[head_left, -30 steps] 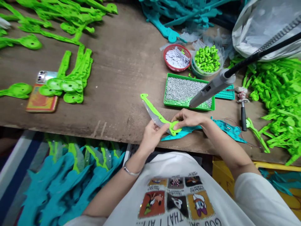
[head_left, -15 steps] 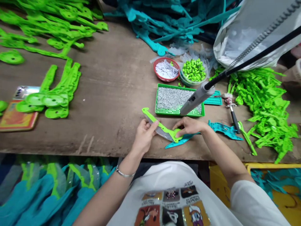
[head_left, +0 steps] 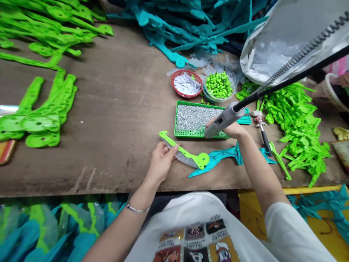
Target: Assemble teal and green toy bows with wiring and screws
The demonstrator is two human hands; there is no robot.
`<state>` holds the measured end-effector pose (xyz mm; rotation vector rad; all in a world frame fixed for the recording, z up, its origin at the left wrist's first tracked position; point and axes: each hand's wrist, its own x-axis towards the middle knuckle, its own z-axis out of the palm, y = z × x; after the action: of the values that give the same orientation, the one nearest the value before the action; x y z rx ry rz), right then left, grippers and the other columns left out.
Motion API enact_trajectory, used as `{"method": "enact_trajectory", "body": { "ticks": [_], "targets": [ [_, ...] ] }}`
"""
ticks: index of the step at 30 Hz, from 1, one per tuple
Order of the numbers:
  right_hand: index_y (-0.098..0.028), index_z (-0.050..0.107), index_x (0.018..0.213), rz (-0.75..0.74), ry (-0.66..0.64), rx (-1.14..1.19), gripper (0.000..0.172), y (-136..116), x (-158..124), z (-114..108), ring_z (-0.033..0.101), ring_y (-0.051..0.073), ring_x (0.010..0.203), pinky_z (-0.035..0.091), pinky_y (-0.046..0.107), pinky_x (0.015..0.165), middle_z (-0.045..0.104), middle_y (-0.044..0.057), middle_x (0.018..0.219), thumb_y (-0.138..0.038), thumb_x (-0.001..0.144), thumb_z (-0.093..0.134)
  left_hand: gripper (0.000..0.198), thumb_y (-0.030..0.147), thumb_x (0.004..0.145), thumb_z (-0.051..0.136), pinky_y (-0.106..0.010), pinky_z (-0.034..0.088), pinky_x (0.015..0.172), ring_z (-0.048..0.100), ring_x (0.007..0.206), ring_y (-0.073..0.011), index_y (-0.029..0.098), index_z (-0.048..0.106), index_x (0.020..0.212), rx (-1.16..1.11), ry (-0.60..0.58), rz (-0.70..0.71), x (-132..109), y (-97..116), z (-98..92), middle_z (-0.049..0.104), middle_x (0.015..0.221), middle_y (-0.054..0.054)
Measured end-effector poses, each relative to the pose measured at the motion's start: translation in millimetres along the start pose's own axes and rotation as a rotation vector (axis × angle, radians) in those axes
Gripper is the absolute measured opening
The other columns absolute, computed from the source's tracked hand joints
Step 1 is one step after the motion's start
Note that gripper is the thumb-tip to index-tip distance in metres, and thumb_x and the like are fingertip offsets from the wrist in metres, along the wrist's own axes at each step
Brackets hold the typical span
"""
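My left hand (head_left: 160,162) pinches the middle of a bright green plastic blade piece (head_left: 182,150) with a clear strip under it, pressing it onto the wooden bench (head_left: 122,94). Its round end lies over a teal plastic piece (head_left: 218,160). My right hand (head_left: 231,129) is wrapped round the grey electric screwdriver (head_left: 222,120), which hangs on a black cable and points at the green tray of small silver screws (head_left: 195,118).
Behind the tray stand a red basket of white bits (head_left: 187,83) and a clear bowl of green caps (head_left: 218,85). Green parts are piled right (head_left: 297,120) and left (head_left: 40,116), teal parts at the back (head_left: 191,25). A small hammer (head_left: 263,134) lies to the right.
My right hand has left the round end of the green piece and gone up to take hold of the screwdriver. My left hand slid along the piece and holds it down.
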<state>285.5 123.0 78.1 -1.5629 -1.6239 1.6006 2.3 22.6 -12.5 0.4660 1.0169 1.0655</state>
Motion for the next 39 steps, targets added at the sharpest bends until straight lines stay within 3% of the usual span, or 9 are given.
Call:
{"method": "enact_trajectory", "body": {
  "ticks": [5,8,12,17,21,24,28,33,39],
  "targets": [
    [-0.011,0.073,0.106,0.201,-0.416,0.334,0.047,8,54,23,0.075,0.021,0.104,0.061,0.033,0.096,0.079,0.014,0.113,-0.034,0.069,0.09,0.057,0.044,0.07,0.091,-0.036,0.062,0.087,0.074,0.087,-0.0184,0.018,0.054,0.104,0.007,0.005,-0.013,1,0,0.1,0.076,0.097,-0.004],
    [-0.012,0.075,0.111,0.156,-0.439,0.4,0.045,10,69,30,0.075,0.019,0.109,0.059,0.032,0.101,0.079,0.011,0.116,-0.028,0.07,0.086,0.058,0.045,0.07,0.091,-0.037,0.062,0.086,0.074,0.086,-0.0185,0.017,0.054,0.105,-0.005,0.007,-0.016,2,-1,-0.2,0.076,0.096,-0.004],
    [-0.011,0.077,0.107,-0.042,-0.28,0.368,0.038,3,79,35,0.071,0.018,0.117,0.05,0.034,0.108,0.078,0.006,0.119,-0.036,0.079,0.074,0.057,0.045,0.07,0.091,-0.037,0.062,0.085,0.074,0.086,-0.0185,0.017,0.055,0.104,-0.009,0.006,-0.007,2,-2,-0.9,0.075,0.095,-0.004],
    [-0.017,0.072,0.119,-0.188,-0.004,0.299,0.058,-13,80,25,0.066,0.022,0.125,0.053,0.037,0.111,0.07,0.012,0.136,-0.045,0.069,0.083,0.056,0.044,0.07,0.091,-0.035,0.062,0.081,0.074,0.084,-0.0181,0.018,0.054,0.104,-0.008,0.009,-0.014,3,-3,-1.6,0.075,0.094,-0.003],
    [-0.019,0.063,0.131,-0.308,0.184,0.233,0.066,-24,36,15,0.066,0.026,0.123,0.054,0.045,0.109,0.067,0.013,0.136,-0.066,0.084,0.062,0.058,0.044,0.069,0.091,-0.035,0.062,0.079,0.073,0.082,-0.0181,0.018,0.053,0.104,-0.026,0.018,-0.003,2,-3,0.1,0.075,0.093,-0.003],
    [-0.024,0.051,0.146,-0.376,0.247,0.192,0.089,-24,-12,28,0.061,0.029,0.13,0.052,0.049,0.111,0.061,0.014,0.143,-0.086,0.082,0.045,0.056,0.044,0.07,0.09,-0.035,0.062,0.08,0.073,0.084,-0.0186,0.018,0.053,0.105,-0.03,0.024,-0.002,0,0,2.1,0.075,0.097,-0.004],
    [-0.031,0.031,0.157,-0.402,0.353,0.07,0.108,-23,-49,68,0.06,0.029,0.132,0.052,0.046,0.112,0.056,0.012,0.146,-0.068,0.068,0.082,0.053,0.047,0.072,0.086,-0.035,0.061,0.079,0.073,0.087,-0.0191,0.019,0.052,0.103,-0.046,0.048,-0.046,-1,6,3.4,0.076,0.097,-0.004],
    [-0.029,0.037,0.152,-0.331,0.536,0.02,0.081,-42,-43,91,0.07,0.023,0.103,0.058,0.042,0.097,0.071,0.007,0.114,-0.036,0.081,0.076,0.057,0.044,0.072,0.085,-0.034,0.062,0.076,0.073,0.082,-0.0181,0.022,0.049,0.109,-0.053,0.062,-0.056,1,8,3.0,0.076,0.094,-0.001],
    [-0.026,0.061,0.127,-0.461,0.691,0.073,0.044,-47,-11,89,0.066,0.02,0.08,0.058,0.039,0.082,0.065,0.003,0.085,-0.045,0.087,0.063,0.057,0.04,0.069,0.088,-0.036,0.062,0.078,0.072,0.083,-0.0179,0.019,0.051,0.107,-0.027,0.058,-0.037,2,5,1.7,0.075,0.097,-0.004]
  ]
}}
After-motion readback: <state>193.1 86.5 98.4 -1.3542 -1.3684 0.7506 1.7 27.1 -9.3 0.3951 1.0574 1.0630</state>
